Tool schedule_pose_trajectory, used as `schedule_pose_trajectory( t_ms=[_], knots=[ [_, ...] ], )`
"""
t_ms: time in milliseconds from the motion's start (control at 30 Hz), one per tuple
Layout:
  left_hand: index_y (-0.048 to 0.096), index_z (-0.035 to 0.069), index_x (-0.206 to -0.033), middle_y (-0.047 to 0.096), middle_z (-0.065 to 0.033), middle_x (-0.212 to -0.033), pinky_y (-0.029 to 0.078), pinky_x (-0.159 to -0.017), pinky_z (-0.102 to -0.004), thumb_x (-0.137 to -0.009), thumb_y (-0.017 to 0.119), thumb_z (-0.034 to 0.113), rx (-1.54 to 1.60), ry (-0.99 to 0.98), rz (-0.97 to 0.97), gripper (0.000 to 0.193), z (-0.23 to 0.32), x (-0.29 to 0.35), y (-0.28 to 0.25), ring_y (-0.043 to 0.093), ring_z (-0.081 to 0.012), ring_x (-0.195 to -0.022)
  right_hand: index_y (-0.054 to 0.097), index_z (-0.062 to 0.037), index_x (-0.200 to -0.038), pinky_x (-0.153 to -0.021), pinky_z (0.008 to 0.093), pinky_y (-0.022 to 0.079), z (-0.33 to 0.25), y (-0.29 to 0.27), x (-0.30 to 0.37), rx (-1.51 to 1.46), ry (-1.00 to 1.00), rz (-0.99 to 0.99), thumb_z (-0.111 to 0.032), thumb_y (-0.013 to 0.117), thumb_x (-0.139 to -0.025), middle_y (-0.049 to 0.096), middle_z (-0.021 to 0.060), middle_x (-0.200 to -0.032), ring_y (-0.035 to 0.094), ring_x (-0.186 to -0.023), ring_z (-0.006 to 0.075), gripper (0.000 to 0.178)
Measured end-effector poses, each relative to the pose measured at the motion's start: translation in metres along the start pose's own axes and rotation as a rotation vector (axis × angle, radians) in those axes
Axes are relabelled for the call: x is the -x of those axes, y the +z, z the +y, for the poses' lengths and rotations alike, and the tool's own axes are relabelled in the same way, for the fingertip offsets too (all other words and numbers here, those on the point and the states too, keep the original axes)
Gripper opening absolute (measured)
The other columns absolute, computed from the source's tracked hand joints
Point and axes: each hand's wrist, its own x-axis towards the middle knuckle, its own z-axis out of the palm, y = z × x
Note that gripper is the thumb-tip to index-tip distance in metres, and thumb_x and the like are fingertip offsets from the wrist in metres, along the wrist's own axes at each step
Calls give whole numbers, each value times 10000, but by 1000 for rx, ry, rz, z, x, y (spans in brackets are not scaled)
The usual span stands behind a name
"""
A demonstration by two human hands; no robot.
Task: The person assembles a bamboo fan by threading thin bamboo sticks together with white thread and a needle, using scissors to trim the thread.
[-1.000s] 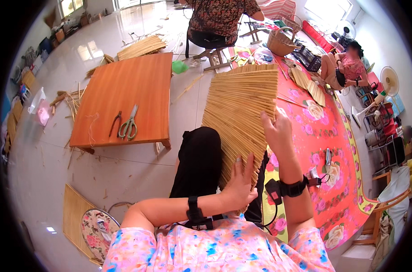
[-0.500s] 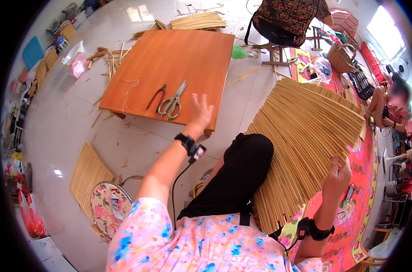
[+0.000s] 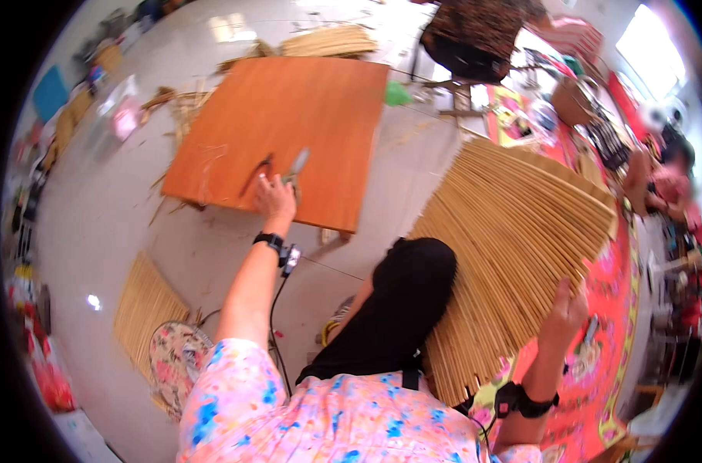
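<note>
Head view | left hand [image 3: 276,201] at scissors [image 3: 300,160], grip unclear | right hand [image 3: 564,312] clamped on fan-shaped slat panel [image 3: 505,231]; likely light, stiff; hold right edge

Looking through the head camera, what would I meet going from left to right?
Pink bag, dark pliers, scissors, black-trousered knee, right hand, seated person.

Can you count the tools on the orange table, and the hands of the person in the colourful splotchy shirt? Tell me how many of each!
Scissors, partly hidden: 1
Pliers-like tool, dark and blurry: 1
Hands (left hand by the scissors, right hand at the edge of the slatted panel): 2
Total: 4
</note>
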Motion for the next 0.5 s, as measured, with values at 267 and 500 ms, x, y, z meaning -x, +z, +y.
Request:
schedule_pose_trajectory(
  t_ms=[267, 500],
  knots=[
    [578, 87, -1165, 551, -209, -1259, 473, -939, -491, -883, 650, 363, 16, -156, -338, 401, -83, -68, -2, 531, -373, -1183, 568, 65, -1223, -898, 358, 449, -13, 2, 3, -6, -9, -46, -227, 485, -1014, 664, 173, -1095, 610, -1002, 241, 369],
    [644, 123, -1129, 594, -232, -1110, 508, -838, -504, -845, 708, 352, 25, 88, -279, 370, -68, -62, 0, 599, -417, -1014, 576, 79, -1149, -843, 442, 450, -17, 8, 3, 9, -38, 48, -133, 507, -946, 626, 274, -1021, 586, -956, 423, 302]
  ],
)
